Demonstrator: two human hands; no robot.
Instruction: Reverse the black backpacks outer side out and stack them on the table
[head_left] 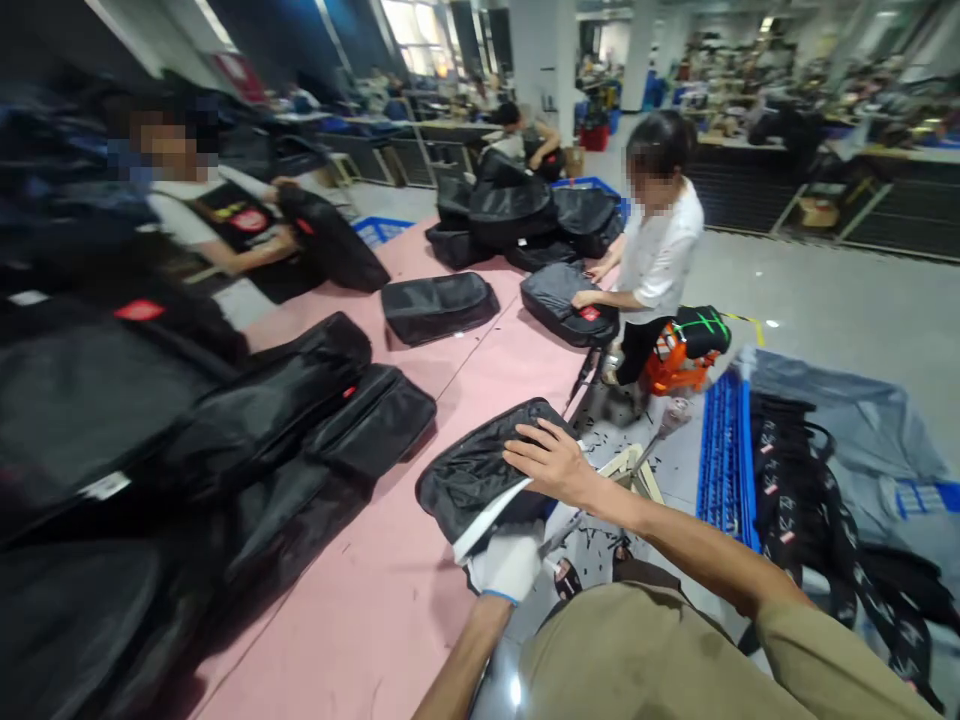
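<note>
A black fabric bag piece [472, 470] lies at the near edge of the pink table [390, 600]. My right hand [551, 460], bare, rests flat on top of it with fingers spread. My left hand [508, 562], in a white glove, grips the near lower edge of the same piece, where a pale lining shows.
Stacks of black bags [187, 430] fill the table's left side. More bags [439, 305] lie farther along. A person in white [660, 250] handles a bag at the right edge; another person sits at the left. A blue crate [724, 460] with black straps stands on the floor at right.
</note>
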